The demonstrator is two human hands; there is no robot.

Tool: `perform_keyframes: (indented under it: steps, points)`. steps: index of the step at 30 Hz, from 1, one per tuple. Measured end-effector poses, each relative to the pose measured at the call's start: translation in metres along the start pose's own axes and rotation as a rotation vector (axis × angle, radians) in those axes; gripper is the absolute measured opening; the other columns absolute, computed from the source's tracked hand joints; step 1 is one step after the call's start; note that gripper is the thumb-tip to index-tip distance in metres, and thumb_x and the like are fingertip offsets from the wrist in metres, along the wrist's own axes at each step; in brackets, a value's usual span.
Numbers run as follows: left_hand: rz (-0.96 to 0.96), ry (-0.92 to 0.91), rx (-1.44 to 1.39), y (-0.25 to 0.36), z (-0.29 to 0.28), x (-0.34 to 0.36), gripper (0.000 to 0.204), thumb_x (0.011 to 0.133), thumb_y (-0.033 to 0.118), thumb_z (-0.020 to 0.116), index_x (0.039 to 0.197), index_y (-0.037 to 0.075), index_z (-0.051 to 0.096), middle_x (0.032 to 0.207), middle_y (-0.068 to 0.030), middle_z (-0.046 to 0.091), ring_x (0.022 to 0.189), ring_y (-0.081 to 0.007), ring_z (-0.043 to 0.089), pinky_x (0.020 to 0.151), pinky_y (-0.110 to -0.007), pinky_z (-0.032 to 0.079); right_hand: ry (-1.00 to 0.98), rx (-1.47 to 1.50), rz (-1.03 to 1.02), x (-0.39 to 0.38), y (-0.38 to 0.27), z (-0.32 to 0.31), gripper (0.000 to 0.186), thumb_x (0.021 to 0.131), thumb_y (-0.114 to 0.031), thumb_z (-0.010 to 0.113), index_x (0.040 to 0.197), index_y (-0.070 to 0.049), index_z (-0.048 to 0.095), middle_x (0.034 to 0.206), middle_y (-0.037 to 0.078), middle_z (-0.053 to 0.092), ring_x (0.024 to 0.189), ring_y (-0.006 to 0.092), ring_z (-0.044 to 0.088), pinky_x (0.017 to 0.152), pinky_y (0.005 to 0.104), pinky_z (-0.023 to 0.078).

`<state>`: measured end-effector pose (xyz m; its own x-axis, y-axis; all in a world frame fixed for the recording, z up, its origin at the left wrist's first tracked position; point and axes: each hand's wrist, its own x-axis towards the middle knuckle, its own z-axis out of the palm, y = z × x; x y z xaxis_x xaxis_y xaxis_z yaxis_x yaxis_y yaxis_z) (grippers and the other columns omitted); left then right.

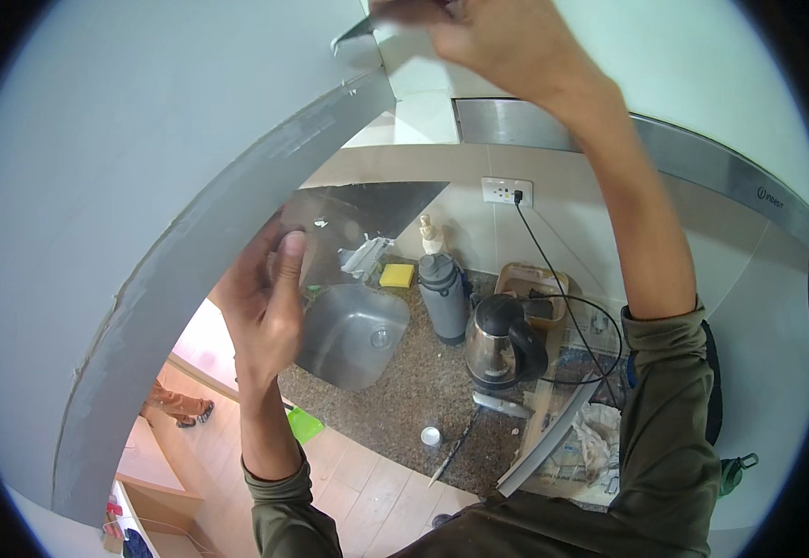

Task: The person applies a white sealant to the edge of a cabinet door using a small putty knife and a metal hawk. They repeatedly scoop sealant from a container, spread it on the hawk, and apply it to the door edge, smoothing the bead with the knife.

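Note:
My left hand (263,302) is raised at the left, thumb and fingers closed on the edge of a thin dark grey flat sheet (381,209). A lump of white filler (364,259) sticks to the sheet, with a smaller dab near my thumb. My right hand (511,46) reaches up at the top edge and grips a putty knife (355,35); its handle is mostly hidden or out of frame. The knife's blade lies at the grey-blue wall, just above the upper end of an arch edge (228,209) with rough, patchy filler along it.
Below are a steel sink (353,339), yellow sponge (396,275), grey flask (443,298) and electric kettle (495,344) with its cord plugged into a socket (507,192). A brush (456,446) and small white-topped pot (431,437) stand nearer. Another person's legs (174,402) show lower left.

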<state>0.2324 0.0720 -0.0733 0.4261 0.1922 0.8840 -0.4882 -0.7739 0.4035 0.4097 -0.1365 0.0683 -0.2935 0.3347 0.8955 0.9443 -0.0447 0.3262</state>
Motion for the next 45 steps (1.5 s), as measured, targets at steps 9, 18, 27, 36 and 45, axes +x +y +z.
perform_keyframes:
  steps: [9,18,27,36,45]
  points:
    - [-0.023,0.029,0.015,0.000,0.003,0.003,0.027,0.098,0.011,0.062,0.117,-0.008,0.062,0.101,-0.0091,0.068,0.093,-0.0134,0.061,0.086,-0.029,0.047,-0.230,0.021,0.045,-0.005,-0.008,0.004,0.016,0.073,0.006,0.061,0.086,0.003,0.071,0.074,0.018,0.069,0.068,0.0300,0.069,0.065,0.0355,0.054]
    - [0.004,0.021,-0.046,-0.007,0.003,0.004,0.026,0.098,0.010,0.062,0.118,-0.007,0.063,0.102,-0.0093,0.068,0.094,-0.0131,0.061,0.088,-0.028,0.046,-0.058,-0.012,0.025,-0.006,-0.007,-0.015,0.014,0.074,0.003,0.063,0.086,0.003,0.072,0.074,0.019,0.069,0.066,0.0303,0.068,0.064,0.0352,0.054]
    - [-0.024,-0.054,-0.081,0.003,0.002,0.009,0.026,0.098,0.007,0.061,0.119,-0.007,0.062,0.109,-0.0113,0.068,0.103,-0.0143,0.061,0.093,-0.030,0.046,-0.392,-0.111,0.105,0.011,0.000,-0.011,0.013,0.071,0.005,0.069,0.083,0.003,0.073,0.078,0.019,0.072,0.073,0.0297,0.071,0.070,0.0351,0.056]
    - [-0.018,-0.062,-0.137,-0.003,-0.004,0.007,0.025,0.098,0.006,0.060,0.120,-0.006,0.062,0.112,-0.0110,0.068,0.104,-0.0151,0.061,0.093,-0.031,0.048,-0.321,-0.076,0.024,0.013,-0.005,-0.012,0.012,0.071,0.004,0.070,0.082,0.002,0.073,0.079,0.019,0.072,0.076,0.0292,0.072,0.072,0.0350,0.058]
    - [0.016,-0.039,-0.162,0.000,0.002,0.010,0.028,0.097,0.003,0.060,0.121,-0.010,0.059,0.108,-0.0144,0.066,0.097,-0.0183,0.060,0.090,-0.034,0.047,0.032,-0.139,-0.095,0.005,0.017,-0.005,0.014,0.069,0.004,0.068,0.080,-0.001,0.073,0.071,0.017,0.069,0.068,0.0299,0.069,0.066,0.0377,0.055]
